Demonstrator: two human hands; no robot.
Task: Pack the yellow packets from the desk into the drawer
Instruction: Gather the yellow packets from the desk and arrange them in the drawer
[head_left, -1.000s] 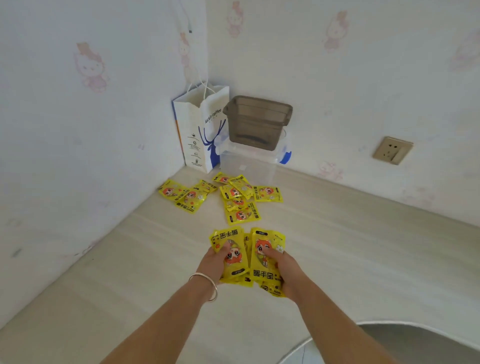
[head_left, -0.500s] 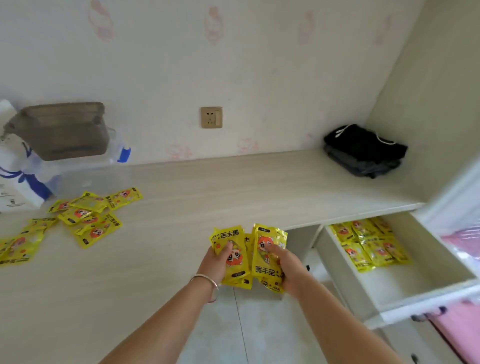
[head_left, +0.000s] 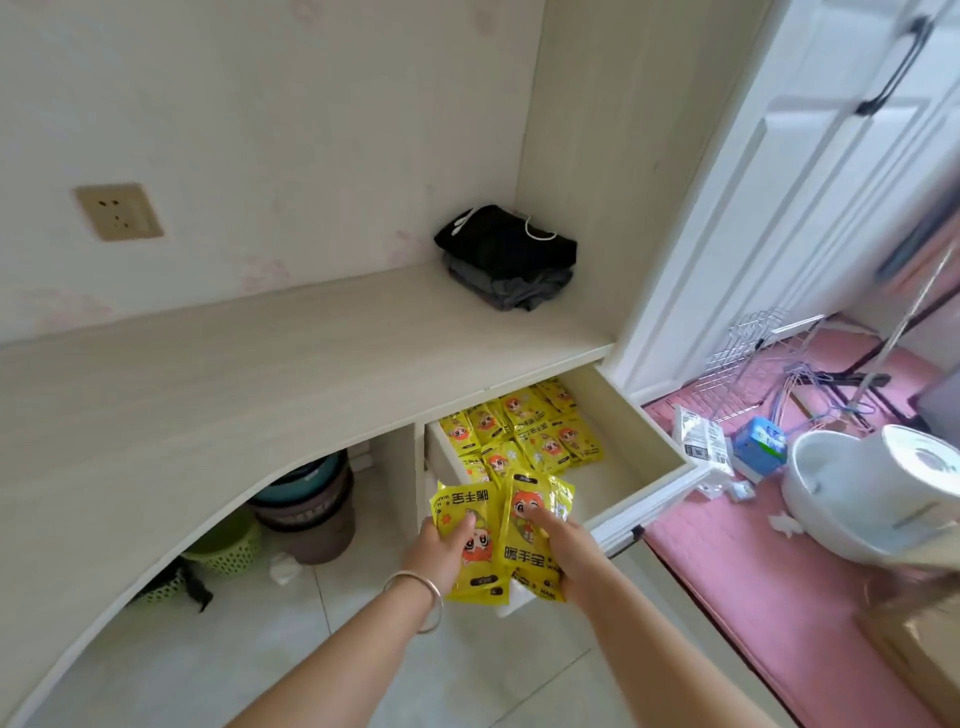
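Two bundles of yellow packets held over near corner of open drawer (head_left: 670, 441). Left bundle (head_left: 470, 540) gripped by left hand (head_left: 436, 551), thumb curled over front (silver bangle (head_left: 418, 597) worn at wrist). Right bundle (head_left: 530, 540) pinched by right hand (head_left: 566, 551), fingertip pressed on printed face. More packets (head_left: 524, 431) laid flat in rows at drawer's back. Folded dark clothes (head_left: 506, 257) seen on desk (head_left: 234, 379); baskets and bins stacked beneath.
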